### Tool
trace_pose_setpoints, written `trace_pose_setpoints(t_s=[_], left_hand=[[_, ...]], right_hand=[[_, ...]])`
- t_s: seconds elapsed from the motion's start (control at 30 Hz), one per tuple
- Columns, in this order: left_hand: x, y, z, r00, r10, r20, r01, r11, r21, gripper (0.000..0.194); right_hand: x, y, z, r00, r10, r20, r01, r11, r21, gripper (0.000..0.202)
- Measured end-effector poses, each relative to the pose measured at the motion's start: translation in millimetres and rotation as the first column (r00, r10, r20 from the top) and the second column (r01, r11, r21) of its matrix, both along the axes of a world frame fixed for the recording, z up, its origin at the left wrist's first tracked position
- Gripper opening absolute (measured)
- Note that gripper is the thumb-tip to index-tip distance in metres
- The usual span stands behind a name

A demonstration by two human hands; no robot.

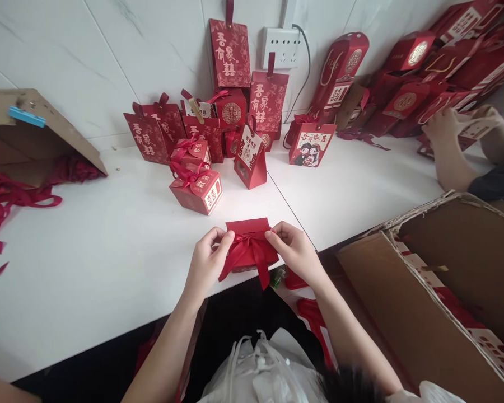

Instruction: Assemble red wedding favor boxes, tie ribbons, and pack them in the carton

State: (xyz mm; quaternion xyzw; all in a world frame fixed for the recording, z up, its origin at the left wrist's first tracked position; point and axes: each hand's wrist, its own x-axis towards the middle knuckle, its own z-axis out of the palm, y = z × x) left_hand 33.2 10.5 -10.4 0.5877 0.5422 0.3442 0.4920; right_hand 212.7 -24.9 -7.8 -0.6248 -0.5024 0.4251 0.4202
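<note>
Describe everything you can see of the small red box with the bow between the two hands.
The small box is plain red on its visible upper side and looks like folded card. A shiny red ribbon bow, apparently satin, crosses its middle, tails trailing toward the wearer. The box sits at the near edge of the white table. The left hand and right hand flank it, thumbs at the bow's sides; their exact grip is unclear. Its underside is hidden.
</note>
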Motion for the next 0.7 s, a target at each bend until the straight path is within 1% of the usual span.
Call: trace_pose_setpoints(t_s=[0.1,0.27,0.43,0.53,0.6,0.63,0.67,0.7], left_hand=[[2.4,-1.1,-6.2,0.999,0.033,0.023,-0.033,0.999,-0.015,0.036],[7.9,-2.9,-11.8,0.998,0.062,-0.019,-0.061,0.998,0.006,0.036],[10.8,-4.1,-12.3,0.995,0.078,-0.067,-0.075,0.996,0.045,0.034],[9.0,-3.5,-14.7,0.995,0.083,-0.062,-0.079,0.995,0.053,0.034],[6.6,-1.7,-16.6,0.998,0.062,-0.019,-0.061,0.998,0.027,0.035],[5.4,-0.5,-17.4,0.999,0.046,0.016,-0.046,0.999,0.008,0.036],[4.4,0.8,-18.0,0.998,0.032,0.054,-0.032,0.999,-0.009,0.036],[3.5,1.9,-18.3,0.995,0.022,0.093,-0.019,0.999,-0.026,0.036]], right_hand=[[2.7,0.9,-9.2,0.995,0.021,-0.101,-0.018,0.999,0.026,0.030],[4.3,4.4,-17.9,0.962,0.040,-0.270,-0.037,0.999,0.016,0.034],[4.0,7.8,-21.6,0.940,0.019,-0.342,-0.025,1.000,-0.013,0.036],[8.0,8.6,-26.0,0.928,0.029,-0.372,-0.039,0.999,-0.018,0.036],[12.4,6.8,-25.6,0.941,0.051,-0.334,-0.063,0.998,-0.028,0.035],[14.1,4.8,-23.4,0.962,0.046,-0.270,-0.053,0.998,-0.016,0.033],[15.0,1.9,-19.7,0.986,0.017,-0.166,-0.013,1.000,0.027,0.031],[14.5,-1.7,-14.7,0.999,-0.038,-0.031,0.041,0.992,0.117,0.027]])
